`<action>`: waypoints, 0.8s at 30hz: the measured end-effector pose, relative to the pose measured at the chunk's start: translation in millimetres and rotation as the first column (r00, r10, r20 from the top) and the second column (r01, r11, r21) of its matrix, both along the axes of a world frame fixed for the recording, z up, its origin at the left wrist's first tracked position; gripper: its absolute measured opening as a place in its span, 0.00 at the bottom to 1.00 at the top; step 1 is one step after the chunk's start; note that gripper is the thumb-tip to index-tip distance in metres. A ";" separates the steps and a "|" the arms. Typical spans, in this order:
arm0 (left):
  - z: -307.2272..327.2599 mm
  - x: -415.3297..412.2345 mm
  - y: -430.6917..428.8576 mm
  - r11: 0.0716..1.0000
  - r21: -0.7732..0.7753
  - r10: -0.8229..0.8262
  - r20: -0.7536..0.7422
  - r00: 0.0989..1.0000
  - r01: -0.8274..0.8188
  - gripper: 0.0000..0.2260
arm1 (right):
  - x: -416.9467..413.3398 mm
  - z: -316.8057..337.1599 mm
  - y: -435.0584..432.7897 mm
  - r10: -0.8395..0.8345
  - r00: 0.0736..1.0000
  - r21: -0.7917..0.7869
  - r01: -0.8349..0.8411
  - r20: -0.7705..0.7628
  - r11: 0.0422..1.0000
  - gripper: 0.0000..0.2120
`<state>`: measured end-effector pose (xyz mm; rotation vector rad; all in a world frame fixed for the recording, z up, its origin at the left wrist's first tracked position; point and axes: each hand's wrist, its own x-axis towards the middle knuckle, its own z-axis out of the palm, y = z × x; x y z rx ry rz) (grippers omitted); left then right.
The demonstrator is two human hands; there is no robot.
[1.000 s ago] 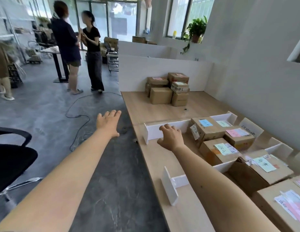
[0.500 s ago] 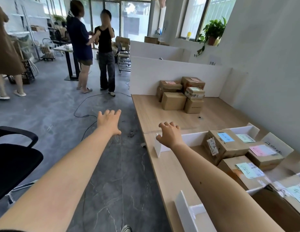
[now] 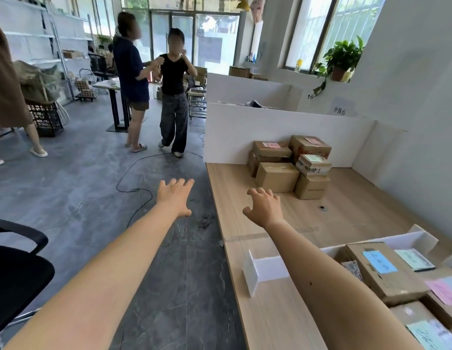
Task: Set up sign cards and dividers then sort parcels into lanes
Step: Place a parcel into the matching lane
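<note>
Grey stone floor [image 3: 68,198] on the left, long pale wooden desk [image 3: 346,210] on the right along a white wall. Above the bare middle of the desk, right hand [image 3: 264,207] stretched forward, fingers [image 3: 260,192] spread wide and a little bent, holding nothing. Beside it, left hand [image 3: 175,198] stretched forward too, fingers [image 3: 180,182] straight and apart, also empty, above the floor just outside the desk edge.

Ahead of the right fingers and a bit to the right: stack of brown cardboard parcels [image 3: 278,176] with pink and green labels, at the far end of the desk, close to a tall white partition board [image 3: 245,132]. Nearer to the right hand than to the left, but apart from both. No strong long axis on the nearest box; broad front face turned toward the hands. Probably the next parcels to sort, so a further reach forward needed, most likely with one hand on each side of a box.

Closer to the body than the hands: low white foam divider [image 3: 268,269] standing upright across the desk, partly hidden by the right forearm. On its right side, lane with brown cardboard boxes [image 3: 391,284] bearing blue, green and pink paper labels, packed close together. Cannot tell how many lanes in total.
</note>
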<state>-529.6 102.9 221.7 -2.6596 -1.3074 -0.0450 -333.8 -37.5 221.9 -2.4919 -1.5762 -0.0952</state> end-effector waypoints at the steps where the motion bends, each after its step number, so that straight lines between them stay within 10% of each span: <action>1: 0.8 6.6 11.5 1.000 0.000 -0.012 -0.001 1.000 0.012 0.44 | 6.1 0.3 11.5 0.004 1.000 0.003 -0.004 -0.010 1.000 0.23; 24: -21.8 55.0 142.3 1.000 -0.006 0.026 0.004 1.000 -0.026 0.43 | 72.4 -31.5 150.3 0.023 0.998 0.000 -0.023 -0.052 1.000 0.28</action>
